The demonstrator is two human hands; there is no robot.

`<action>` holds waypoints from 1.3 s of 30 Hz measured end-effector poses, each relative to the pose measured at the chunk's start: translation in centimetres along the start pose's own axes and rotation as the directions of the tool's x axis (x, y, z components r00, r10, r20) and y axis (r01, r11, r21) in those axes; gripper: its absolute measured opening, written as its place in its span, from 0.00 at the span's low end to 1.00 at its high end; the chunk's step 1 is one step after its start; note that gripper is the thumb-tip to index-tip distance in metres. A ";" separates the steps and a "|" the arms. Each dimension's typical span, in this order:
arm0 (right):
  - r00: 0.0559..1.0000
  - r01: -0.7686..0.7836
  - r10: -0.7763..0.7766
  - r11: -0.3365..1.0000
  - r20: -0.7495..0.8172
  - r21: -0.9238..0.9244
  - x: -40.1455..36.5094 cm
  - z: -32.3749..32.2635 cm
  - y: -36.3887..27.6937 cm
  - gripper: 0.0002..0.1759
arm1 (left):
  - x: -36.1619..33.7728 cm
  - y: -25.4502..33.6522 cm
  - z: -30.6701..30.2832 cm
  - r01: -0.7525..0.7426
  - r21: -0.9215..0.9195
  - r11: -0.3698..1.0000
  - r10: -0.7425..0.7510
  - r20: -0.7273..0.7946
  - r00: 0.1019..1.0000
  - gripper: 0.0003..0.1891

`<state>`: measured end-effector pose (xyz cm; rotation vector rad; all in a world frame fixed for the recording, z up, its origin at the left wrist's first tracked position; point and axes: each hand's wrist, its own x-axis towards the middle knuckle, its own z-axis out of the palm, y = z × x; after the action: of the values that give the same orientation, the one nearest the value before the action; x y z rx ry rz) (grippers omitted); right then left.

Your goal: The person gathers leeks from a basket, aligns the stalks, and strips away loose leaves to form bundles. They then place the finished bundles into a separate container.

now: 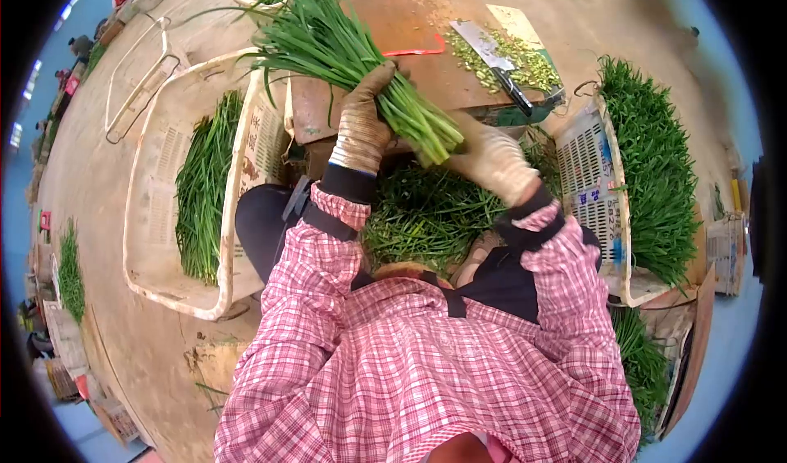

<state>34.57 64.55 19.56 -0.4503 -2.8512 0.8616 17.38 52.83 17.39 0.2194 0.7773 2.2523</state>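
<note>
A thick bundle of green chives lies slanted across the near edge of a brown cutting board. My left hand, in a soiled work glove, is wrapped around the bundle's middle. My right hand, also gloved, grips the cut root end of the same bundle at its lower right. A cleaver rests on the board to the right, beside chopped green trimmings. Loose chives are heaped between my knees below the bundle.
A white crate on my left holds laid chives. Another white crate on my right is packed with chives. More crates stand at the far left. Other people work at the upper left edge.
</note>
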 end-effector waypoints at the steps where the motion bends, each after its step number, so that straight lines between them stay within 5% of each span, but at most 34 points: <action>1: 0.984 -0.135 0.153 0.975 0.092 -0.175 -0.8 -0.7 2.0 0.33 | -0.4 0.1 -0.5 -0.009 -0.022 1.000 0.009 -0.001 1.000 0.13; 2: 0.992 -0.089 0.111 0.952 0.061 -0.292 -1.8 -1.4 3.7 0.23 | -0.8 0.1 -0.9 -0.010 -0.045 0.999 0.010 -0.001 1.000 0.12; 4: 0.929 0.021 0.034 0.989 -0.368 0.147 -2.8 -2.1 3.3 0.15 | -0.8 -0.1 -2.0 -0.004 -0.070 0.998 0.008 0.055 0.998 0.13; 6: 0.924 0.167 -0.093 0.971 -0.371 0.173 -2.4 -2.1 1.1 0.13 | -1.7 -0.7 -2.6 0.050 -0.041 0.998 -0.046 0.090 0.995 0.15; 8: 0.921 0.274 -0.267 0.962 -0.283 -0.015 -1.3 -1.5 -0.6 0.11 | -2.9 -1.4 -1.7 0.113 -0.096 0.989 -0.104 0.095 0.990 0.17; 10: 0.914 0.260 -0.356 0.883 -0.194 -0.390 -0.8 -0.7 -1.6 0.11 | -3.5 -1.5 -1.3 0.071 -0.119 0.990 -0.054 0.145 0.988 0.18; 12: 0.940 0.240 -0.313 0.888 -0.135 -0.393 -0.5 -0.5 -2.1 0.11 | -4.0 -1.6 -1.1 0.018 -0.030 0.999 -0.017 0.056 0.998 0.18; 15: 0.973 0.160 -0.108 0.953 -0.205 0.257 -0.5 -0.1 -2.5 0.08 | -4.1 -1.5 -2.0 0.090 -0.194 0.977 -0.049 0.208 0.977 0.19; 18: 0.890 0.316 -0.164 0.895 -0.426 0.316 -0.6 1.2 -2.0 0.07 | -3.8 -1.8 -2.2 0.056 -0.231 0.971 -0.009 0.199 0.980 0.18; 19: 0.713 0.531 -0.428 0.847 -0.555 0.030 0.3 1.5 -1.6 0.08 | -3.8 -2.0 -2.0 0.037 -0.211 0.977 -0.007 0.143 0.990 0.17; 22: 0.692 0.559 -0.554 0.817 -0.463 -0.142 -0.2 1.0 -1.4 0.09 | -3.0 -2.3 -3.1 0.086 -0.207 0.975 -0.059 0.134 0.989 0.16; 26: 0.883 0.332 -0.224 0.920 -0.413 0.209 -3.2 -1.7 0.5 0.08 | -1.4 0.1 -4.2 0.070 -0.263 0.962 -0.007 0.232 0.973 0.14; 28: 0.992 -0.093 0.071 0.969 -0.101 -0.228 -3.8 -4.8 3.5 0.08 | -1.1 2.0 -3.9 -0.075 -0.172 0.982 0.102 0.150 0.983 0.12; 29: 0.990 -0.129 0.142 0.900 0.000 -0.416 -4.0 -5.3 5.4 0.12 | -0.9 2.3 -3.9 -0.094 -0.163 0.982 0.108 0.080 0.991 0.11; 30: 0.989 -0.146 0.121 0.754 -0.083 -0.640 -4.1 -4.5 9.6 0.11 | -0.5 2.5 -3.8 -0.110 -0.152 0.982 0.114 0.021 0.993 0.10; 32: 0.865 0.221 -0.338 0.920 -0.370 -0.324 -4.0 -4.1 4.0 0.15 | 0.1 1.8 -3.1 -0.144 -0.162 0.976 0.141 -0.026 0.990 0.09; 34: 0.854 0.312 -0.252 0.948 -0.455 0.060 -3.2 -1.8 -0.2 0.12 | -0.2 1.1 -1.6 -0.127 -0.091 0.988 0.113 -0.146 0.983 0.11; 36: 0.755 0.359 -0.473 0.878 -0.455 -0.316 -1.5 -0.5 -2.6 0.11 | -0.6 0.5 0.0 -0.123 -0.064 0.990 0.107 -0.211 0.972 0.12; 37: 0.755 0.358 -0.472 0.878 -0.455 -0.316 -1.1 -0.4 -1.9 0.11 | -0.5 0.2 0.3 -0.108 -0.078 0.991 0.082 -0.285 0.955 0.12; 39: 0.879 0.171 -0.394 0.786 -0.268 -0.594 -0.2 0.2 0.8 0.08 | -0.5 0.4 0.2 -0.127 -0.088 0.988 0.080 -0.413 0.907 0.12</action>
<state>34.94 65.03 18.91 -0.1850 -2.6428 -0.1314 17.58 52.41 17.81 -0.2833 0.8620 2.4710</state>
